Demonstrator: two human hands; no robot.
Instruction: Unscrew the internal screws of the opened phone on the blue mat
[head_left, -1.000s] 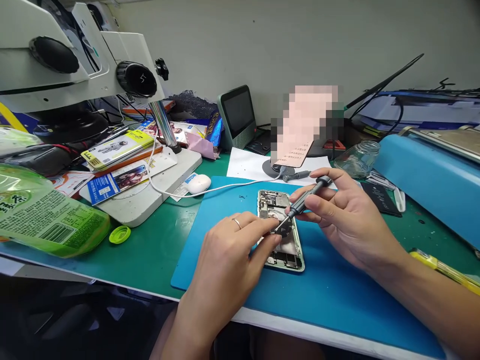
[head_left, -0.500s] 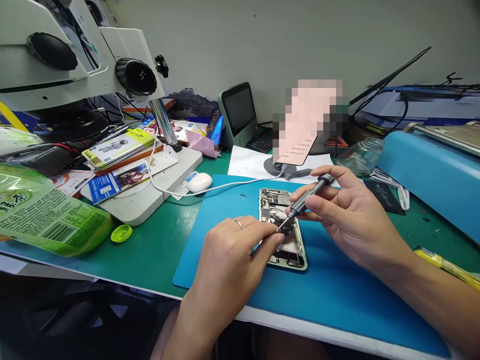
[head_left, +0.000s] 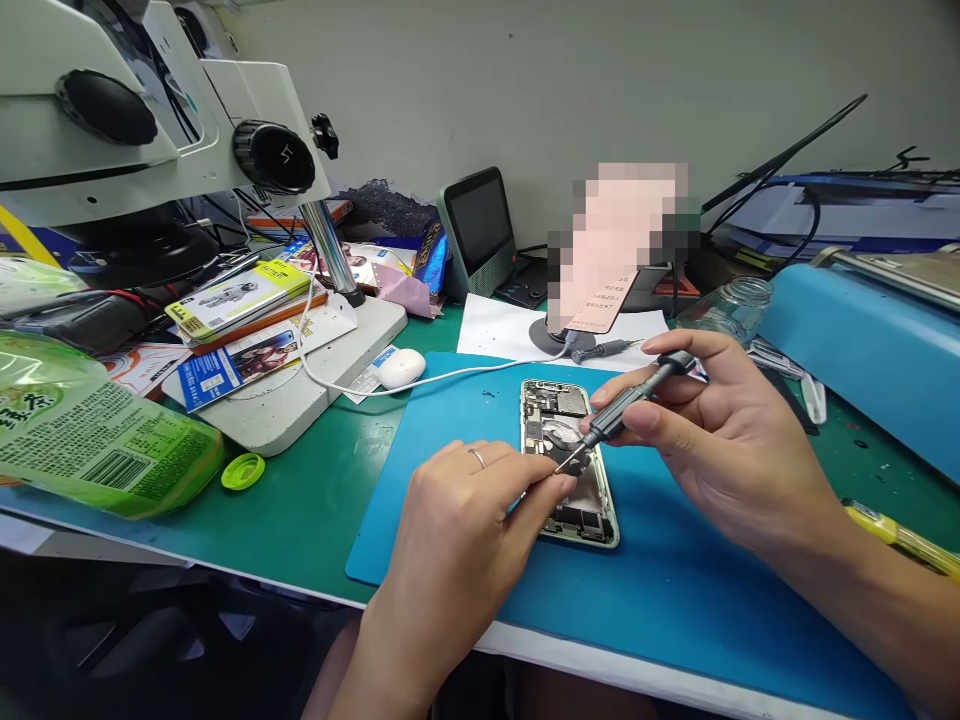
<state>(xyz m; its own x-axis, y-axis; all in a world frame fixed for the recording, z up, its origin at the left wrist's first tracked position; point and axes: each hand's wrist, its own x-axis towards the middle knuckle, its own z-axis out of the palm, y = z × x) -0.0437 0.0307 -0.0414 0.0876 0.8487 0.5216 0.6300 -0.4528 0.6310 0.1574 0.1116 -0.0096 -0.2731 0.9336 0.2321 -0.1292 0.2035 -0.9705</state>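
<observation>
- Two bare hands meet over an opened phone [head_left: 592, 490], which lies face up on the blue mat [head_left: 675, 620]; its left edge and middle are partly covered by fingers and tool.
- The left hand [head_left: 469, 525] has thumb and forefinger brought together at the tip of a grey screwdriver [head_left: 626, 408] — whether they pinch that tip or some tiny part, I cannot tell.
- The right hand [head_left: 735, 440] has thumb and fingers clamped on the screwdriver's handle; its slanting shaft shows, but the very tip is lost between the left fingertips.
- A microscope [head_left: 202, 140] is cut off at the upper left, and pixelation hides most of a phone standing on a holder [head_left: 592, 290].
- Compared with half a second ago, the right hand and the handle's top end sit farther to the right, covering more of a black flat piece [head_left: 792, 390]; the left hand keeps its place over the phone.
- A clear glass jar [head_left: 735, 303] lies behind the right hand; its contents are hard to make out.
- A green-labelled bottle [head_left: 112, 440], cut off by the left edge, lies on its side — a green cap [head_left: 242, 472] is just beside it.
</observation>
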